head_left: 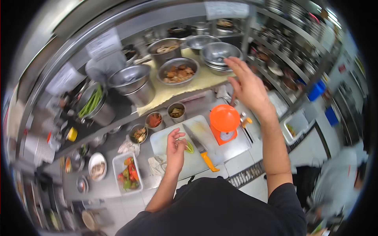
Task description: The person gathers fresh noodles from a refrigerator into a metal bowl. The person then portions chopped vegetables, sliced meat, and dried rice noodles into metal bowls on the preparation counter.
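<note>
My right hand point(250, 86) is raised with its fingers stretched out, its fingertips beside a stack of metal bowls point(221, 53) on the shelf; I cannot tell whether they touch. My left hand point(175, 152) hovers over the white cutting board point(201, 165), fingers loosely bent and apart. Right by its fingertips is a green slice of vegetable or fruit point(189, 148). A knife with a yellow handle point(208, 162) lies across the board, blade pointing away from me. An orange kitchen scale point(224, 120) with a round pan stands right of the board, below my right hand.
A white basket of red and green peppers point(128, 173) sits left of the board, near a folded cloth point(158, 164). Metal tubs point(155, 121) of ingredients stand behind the board. On the shelf are a bowl of cooked pieces point(178, 71) and a pot of green stalks point(94, 104). Another person point(334, 181) is at right.
</note>
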The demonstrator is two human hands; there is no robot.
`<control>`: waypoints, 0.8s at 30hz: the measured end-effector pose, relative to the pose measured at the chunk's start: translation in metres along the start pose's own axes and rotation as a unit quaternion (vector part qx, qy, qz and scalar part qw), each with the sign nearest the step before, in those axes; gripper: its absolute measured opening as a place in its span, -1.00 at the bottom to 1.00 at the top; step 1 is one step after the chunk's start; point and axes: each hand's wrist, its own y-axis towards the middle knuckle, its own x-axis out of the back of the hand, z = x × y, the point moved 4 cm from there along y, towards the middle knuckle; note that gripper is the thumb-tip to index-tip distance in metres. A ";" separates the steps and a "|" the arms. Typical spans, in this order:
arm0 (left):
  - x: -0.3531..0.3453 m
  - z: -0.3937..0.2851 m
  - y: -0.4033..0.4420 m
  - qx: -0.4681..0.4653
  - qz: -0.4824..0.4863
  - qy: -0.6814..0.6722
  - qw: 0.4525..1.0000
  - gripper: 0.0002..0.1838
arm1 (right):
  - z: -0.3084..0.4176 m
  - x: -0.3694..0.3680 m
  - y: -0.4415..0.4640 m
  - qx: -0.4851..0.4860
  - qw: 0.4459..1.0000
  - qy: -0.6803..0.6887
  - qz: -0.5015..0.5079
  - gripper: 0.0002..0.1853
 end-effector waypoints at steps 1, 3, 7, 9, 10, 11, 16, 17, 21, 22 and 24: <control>-0.002 -0.001 -0.008 -0.005 -0.023 -0.009 1.000 -0.47 | -0.010 -0.003 0.012 0.014 0.999 -0.036 0.012 -0.54; -0.006 -0.002 -0.023 -0.010 -0.049 0.003 0.999 -0.47 | -0.017 -0.001 0.031 0.018 0.995 -0.059 0.074 -0.57; -0.001 -0.001 -0.048 0.009 -0.127 0.012 0.992 -0.49 | -0.035 -0.009 0.051 0.056 0.991 -0.083 0.084 -0.69; 0.004 -0.001 -0.057 0.028 -0.148 0.011 0.989 -0.49 | -0.036 -0.015 0.058 0.090 0.988 -0.073 0.106 -0.70; 0.006 0.001 -0.061 0.033 -0.153 0.015 0.988 -0.49 | -0.041 -0.018 0.058 0.082 0.987 -0.070 0.116 -0.70; 0.008 0.001 -0.062 0.038 -0.154 0.019 0.987 -0.48 | -0.040 -0.021 0.061 0.071 0.987 -0.068 0.126 -0.70; 0.014 -0.002 -0.061 0.018 -0.170 0.021 0.985 -0.51 | -0.026 -0.010 0.066 0.043 0.992 -0.097 0.075 -0.64; 0.015 -0.002 -0.060 0.016 -0.169 0.020 0.985 -0.52 | -0.028 -0.008 0.066 0.052 0.992 -0.105 0.045 -0.64; 0.021 -0.001 -0.054 0.026 -0.148 0.022 0.988 -0.54 | -0.038 -0.005 0.076 0.046 0.998 -0.043 -0.011 -0.55; 0.023 0.001 -0.051 0.026 -0.139 0.020 0.990 -0.54 | -0.032 -0.001 0.074 0.055 0.997 -0.037 -0.034 -0.54; 0.027 0.004 -0.045 0.022 -0.116 0.013 0.993 -0.56 | -0.015 0.010 0.068 0.049 0.997 -0.021 -0.059 -0.55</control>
